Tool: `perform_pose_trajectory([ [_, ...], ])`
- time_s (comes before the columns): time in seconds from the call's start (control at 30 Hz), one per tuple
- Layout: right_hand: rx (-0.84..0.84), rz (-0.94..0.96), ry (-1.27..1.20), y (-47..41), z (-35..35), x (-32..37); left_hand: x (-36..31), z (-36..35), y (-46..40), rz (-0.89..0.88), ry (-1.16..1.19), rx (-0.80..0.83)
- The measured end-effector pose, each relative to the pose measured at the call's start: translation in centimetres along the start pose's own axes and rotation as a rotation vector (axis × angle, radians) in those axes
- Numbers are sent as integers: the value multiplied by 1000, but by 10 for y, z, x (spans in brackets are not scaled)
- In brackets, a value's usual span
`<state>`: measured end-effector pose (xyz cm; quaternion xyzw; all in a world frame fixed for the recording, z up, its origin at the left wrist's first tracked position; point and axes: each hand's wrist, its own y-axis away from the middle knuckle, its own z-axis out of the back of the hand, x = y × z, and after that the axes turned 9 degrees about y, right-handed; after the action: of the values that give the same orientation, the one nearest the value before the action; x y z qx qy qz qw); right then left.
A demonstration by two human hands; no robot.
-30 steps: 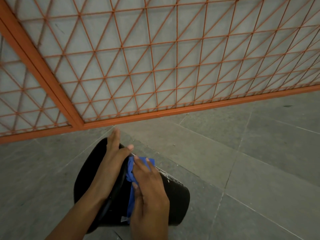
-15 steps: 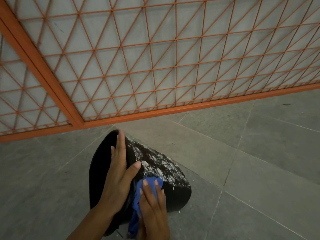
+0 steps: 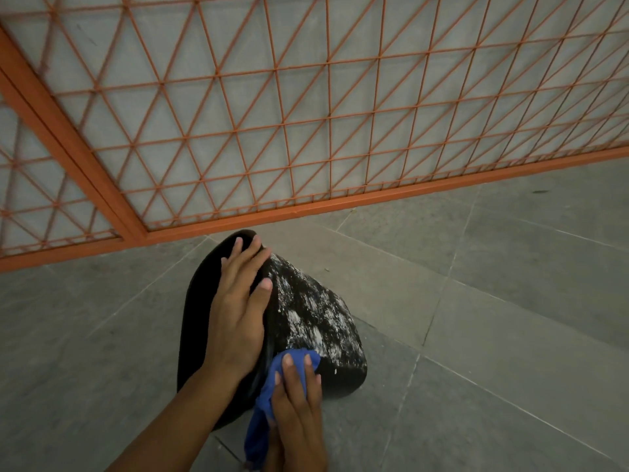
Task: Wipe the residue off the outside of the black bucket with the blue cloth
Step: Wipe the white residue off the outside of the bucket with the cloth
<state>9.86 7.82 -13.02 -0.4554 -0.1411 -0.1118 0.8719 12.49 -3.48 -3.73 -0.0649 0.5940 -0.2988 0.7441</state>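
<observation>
Black bucket (image 3: pixel 306 321) lies on its side on the grey tiled floor (image 3: pixel 493 318), lower centre of frame, mouth toward the left, base toward the right. White residue (image 3: pixel 306 308) streaks its upward-facing outer wall; more of that speckled wall shows than half a second ago, and a second ago it was almost wholly hidden under the hands and cloth. Blue cloth (image 3: pixel 286 373) bunched against the near, lower part of the wall, its tail hanging toward the bottom edge of frame; it sits lower on the bucket than in both earlier frames. Right hand (image 3: pixel 299 413) holds the cloth, fingers laid over the wad and pressing it to the bucket, thumb side pinching the trailing fabric. Left hand (image 3: pixel 238 311) flat on the rim end, fingers straight and spread, thumb along the wall, steadying, gripping nothing; much the same pose as before. Behind, across the upper frame, an orange metal lattice fence (image 3: pixel 306 131) with a thick bottom rail, grey surface visible through it.
</observation>
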Motion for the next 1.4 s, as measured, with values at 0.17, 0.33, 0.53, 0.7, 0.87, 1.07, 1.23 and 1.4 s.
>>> perform_pose_trajectory([
  [0.17, 24, 16, 31, -11, -7, -12, -6, -19, -28, -5, 6, 25],
  [0.33, 31, 19, 120, -17, -10, -31, 1, -32, -35, 68, -153, 243],
  [0.53, -26, 37, 104, -30, -11, -50, -13, -32, -40, -33, -334, 338],
  [0.7, -27, -7, 16, -34, -6, -51, -16, -38, -44, 71, -257, 229],
  [0.87, -41, -181, -172, -38, -6, -41, -8, -44, -43, 164, -106, 274],
  [1.07, 0, -428, -535, -43, 24, -23, 0, -38, -47, 192, -91, 229],
  [1.23, 58, -253, -513, -46, 18, -23, 1, -35, -49, 226, -37, 190],
  [1.4, 9, -524, -580, -41, 28, -16, -4, -42, -52, 180, -37, 189],
])
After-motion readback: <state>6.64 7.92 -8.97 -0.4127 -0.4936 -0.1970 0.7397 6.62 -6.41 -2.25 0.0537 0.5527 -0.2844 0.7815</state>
